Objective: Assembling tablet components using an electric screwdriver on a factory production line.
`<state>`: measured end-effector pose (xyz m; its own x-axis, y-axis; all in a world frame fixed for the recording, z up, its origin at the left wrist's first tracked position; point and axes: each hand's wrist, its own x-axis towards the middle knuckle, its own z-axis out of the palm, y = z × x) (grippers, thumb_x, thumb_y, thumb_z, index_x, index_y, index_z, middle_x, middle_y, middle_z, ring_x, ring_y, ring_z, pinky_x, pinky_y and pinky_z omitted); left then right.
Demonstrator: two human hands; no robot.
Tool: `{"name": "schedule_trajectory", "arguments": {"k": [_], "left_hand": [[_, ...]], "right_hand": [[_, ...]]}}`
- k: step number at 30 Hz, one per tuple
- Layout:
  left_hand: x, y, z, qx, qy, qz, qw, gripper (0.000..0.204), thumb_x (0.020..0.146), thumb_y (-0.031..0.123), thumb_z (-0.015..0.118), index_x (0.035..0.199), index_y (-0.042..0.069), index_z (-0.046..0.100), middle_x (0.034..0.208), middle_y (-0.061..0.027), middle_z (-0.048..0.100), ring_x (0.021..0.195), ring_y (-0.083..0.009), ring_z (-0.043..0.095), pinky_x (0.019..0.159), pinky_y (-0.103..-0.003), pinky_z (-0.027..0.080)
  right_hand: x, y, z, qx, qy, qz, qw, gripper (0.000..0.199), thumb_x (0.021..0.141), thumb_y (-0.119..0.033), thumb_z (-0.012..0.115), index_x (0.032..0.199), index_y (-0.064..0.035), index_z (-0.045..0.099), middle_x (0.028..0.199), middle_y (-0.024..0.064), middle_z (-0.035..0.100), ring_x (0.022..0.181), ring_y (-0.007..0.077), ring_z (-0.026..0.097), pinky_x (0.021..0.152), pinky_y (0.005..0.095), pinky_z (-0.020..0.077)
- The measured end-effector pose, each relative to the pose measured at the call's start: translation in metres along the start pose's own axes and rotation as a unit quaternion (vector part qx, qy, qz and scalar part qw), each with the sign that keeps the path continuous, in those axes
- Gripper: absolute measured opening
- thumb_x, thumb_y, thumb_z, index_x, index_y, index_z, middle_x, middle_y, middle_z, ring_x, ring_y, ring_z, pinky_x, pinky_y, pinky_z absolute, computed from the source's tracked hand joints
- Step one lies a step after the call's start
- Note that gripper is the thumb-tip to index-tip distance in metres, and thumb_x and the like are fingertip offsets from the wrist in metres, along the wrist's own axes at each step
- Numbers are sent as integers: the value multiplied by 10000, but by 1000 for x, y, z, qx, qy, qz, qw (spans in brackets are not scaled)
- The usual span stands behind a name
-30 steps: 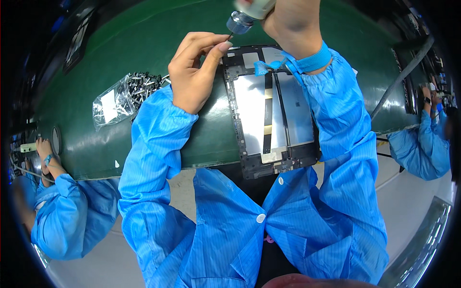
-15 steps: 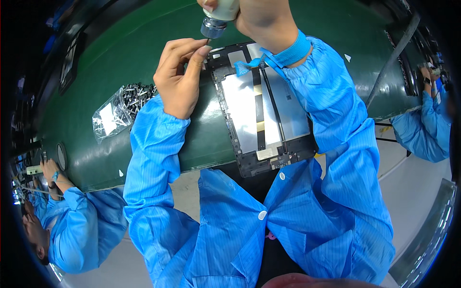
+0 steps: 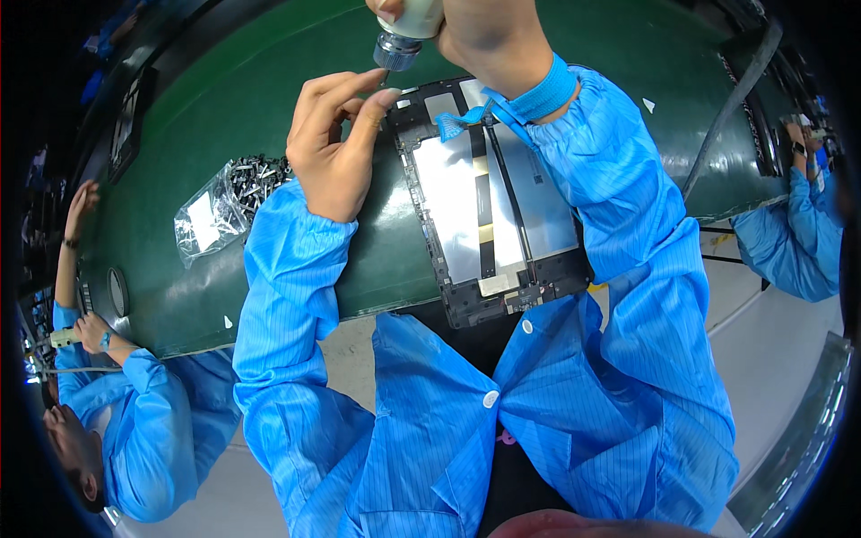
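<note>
My right hand [image 3: 493,40] grips a pale electric screwdriver [image 3: 397,51] by its body, which is partly cut off by the top edge. Its knurled metal collar and thin bit point down. Thumb and forefinger of my left hand [image 3: 332,148] come together in a loose pinch around the bit's tip; any small part between them is too small to make out. Just right of that hand lies an opened tablet [image 3: 453,215] with silver battery panels, a dark cable strip and a circuit board along its left side. My right forearm covers the tablet's right part.
On the green table [image 3: 377,269] lie a clear plastic bag [image 3: 204,224] and a pile of small black and silver parts [image 3: 260,179] at left. A round dark-rimmed object [image 3: 117,291] sits farther left. Co-workers in blue [image 3: 148,430] sit at both sides. A grey cable [image 3: 735,99] crosses at right.
My left thumb and forefinger have parted slightly at the bit's tip. The screwdriver has hardly moved. At far left, a co-worker's arm has risen over the table.
</note>
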<state>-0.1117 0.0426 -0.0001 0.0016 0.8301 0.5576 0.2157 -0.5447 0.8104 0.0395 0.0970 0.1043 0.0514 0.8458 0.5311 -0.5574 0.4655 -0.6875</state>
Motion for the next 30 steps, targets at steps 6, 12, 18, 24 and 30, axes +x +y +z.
{"name": "schedule_trajectory", "arguments": {"k": [6,12,18,24,30], "left_hand": [[0,-4,-5,6,-62,12,998,307,936,-46,718,1236,-56,653,1237,-116,585,849,-108,623,756,-235,519],[25,-26,-20,21,-81,-131,988,212,995,175,700,1140,36,769,919,-31,677,696,-65,578,620,-220,457],[39,-25,-35,83,-220,-233,944,331,942,314,758,1128,42,791,783,-32,700,650,-85,576,584,-249,452],[32,-49,-33,60,-225,-128,964,267,954,277,741,1076,47,799,710,9,630,577,-53,513,504,-228,358],[37,-54,-37,91,-241,-184,949,254,942,248,731,1083,48,798,749,-20,658,641,-71,550,540,-236,400]], "right_hand": [[2,-3,2,-10,24,26,999,189,952,-139,659,940,42,711,815,138,731,449,162,600,415,295,455],[2,15,-6,-95,-25,25,995,176,966,-130,642,964,40,685,832,123,736,494,127,617,432,270,458],[-7,45,-15,-106,-58,65,990,159,962,-126,632,947,27,674,850,121,732,492,121,602,428,262,444],[-9,50,-17,-90,-75,71,991,174,965,-148,644,940,22,671,836,124,723,490,133,595,426,263,443],[-11,52,-18,-99,-87,78,988,189,962,-142,641,912,36,679,807,123,716,479,133,582,416,266,437]]}}
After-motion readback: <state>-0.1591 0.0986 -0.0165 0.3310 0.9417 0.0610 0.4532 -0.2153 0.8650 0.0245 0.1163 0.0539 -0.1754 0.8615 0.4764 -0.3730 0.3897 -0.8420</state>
